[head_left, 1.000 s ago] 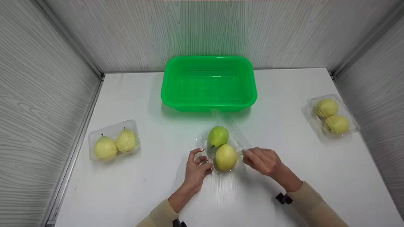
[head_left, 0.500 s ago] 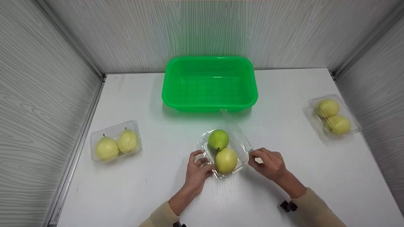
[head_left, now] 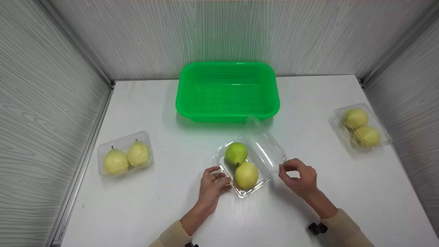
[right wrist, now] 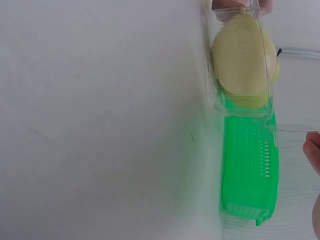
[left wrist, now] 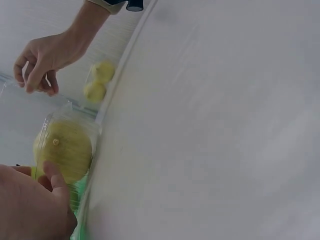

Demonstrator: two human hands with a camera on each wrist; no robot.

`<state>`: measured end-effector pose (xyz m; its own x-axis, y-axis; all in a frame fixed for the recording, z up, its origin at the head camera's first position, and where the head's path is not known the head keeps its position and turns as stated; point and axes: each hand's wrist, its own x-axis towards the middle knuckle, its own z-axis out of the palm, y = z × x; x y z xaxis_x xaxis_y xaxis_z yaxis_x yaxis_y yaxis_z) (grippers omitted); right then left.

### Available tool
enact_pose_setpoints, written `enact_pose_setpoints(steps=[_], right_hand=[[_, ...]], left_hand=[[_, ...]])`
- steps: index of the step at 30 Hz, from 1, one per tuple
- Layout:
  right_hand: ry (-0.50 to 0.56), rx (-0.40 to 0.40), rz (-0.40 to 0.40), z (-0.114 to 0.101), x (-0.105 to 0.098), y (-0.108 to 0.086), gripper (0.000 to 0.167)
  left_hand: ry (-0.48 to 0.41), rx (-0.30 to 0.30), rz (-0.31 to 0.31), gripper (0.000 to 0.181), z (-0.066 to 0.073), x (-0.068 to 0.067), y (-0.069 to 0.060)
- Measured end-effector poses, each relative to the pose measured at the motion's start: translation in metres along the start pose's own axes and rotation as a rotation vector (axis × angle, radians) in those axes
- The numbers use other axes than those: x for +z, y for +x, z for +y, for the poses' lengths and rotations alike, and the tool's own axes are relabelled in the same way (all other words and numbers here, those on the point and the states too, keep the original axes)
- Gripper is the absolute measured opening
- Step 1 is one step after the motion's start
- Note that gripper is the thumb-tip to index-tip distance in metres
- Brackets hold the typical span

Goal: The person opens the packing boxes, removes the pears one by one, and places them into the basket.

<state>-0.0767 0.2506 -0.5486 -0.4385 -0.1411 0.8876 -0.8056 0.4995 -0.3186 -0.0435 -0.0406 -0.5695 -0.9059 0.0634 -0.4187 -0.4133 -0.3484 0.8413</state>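
Observation:
A clear plastic clamshell box (head_left: 242,192) sits on the table with its hinged lid (head_left: 268,149) raised on the right side. Two pears lie inside: a greener pear (head_left: 236,153) at the back and a yellow pear (head_left: 246,175) in front. My left hand (head_left: 211,188) holds the box's left side with bent fingers; in the left wrist view its thumb (left wrist: 56,181) lies against the plastic near the fruit. My right hand (head_left: 300,179) pinches the lid's free edge between thumb and forefinger. The right wrist view catches only part of that hand's fingers (right wrist: 313,146).
A green plastic basket (head_left: 228,115) stands behind the box near the back wall. One closed clear box of two pears (head_left: 116,161) lies on the left. Another closed box with two pears (head_left: 366,136) rests near the table's right edge.
The lid has swung from nearly upright further out to the right, following my right hand rightward. The box has shifted slightly toward me, while my left hand has stayed at its side.

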Motion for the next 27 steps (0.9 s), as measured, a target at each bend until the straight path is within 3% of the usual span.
enact_pose_setpoints(steps=[5,12,20,27], right_hand=[[0.049,0.107,0.030,0.002,-0.004,-0.005,0.011],[0.145,0.316,0.050,-0.001,-0.008,-0.006,0.029],[0.299,0.492,0.112,-0.001,-0.008,-0.011,0.029],[0.372,0.647,0.144,-0.002,-0.010,-0.015,0.032]], left_hand=[[0.007,0.030,0.026,0.061,0.012,-0.010,0.012],[0.036,0.059,0.062,0.053,0.033,-0.020,0.035],[0.067,0.061,0.022,0.050,0.047,-0.025,0.053],[0.138,0.036,-0.018,0.047,0.055,-0.025,0.064]])
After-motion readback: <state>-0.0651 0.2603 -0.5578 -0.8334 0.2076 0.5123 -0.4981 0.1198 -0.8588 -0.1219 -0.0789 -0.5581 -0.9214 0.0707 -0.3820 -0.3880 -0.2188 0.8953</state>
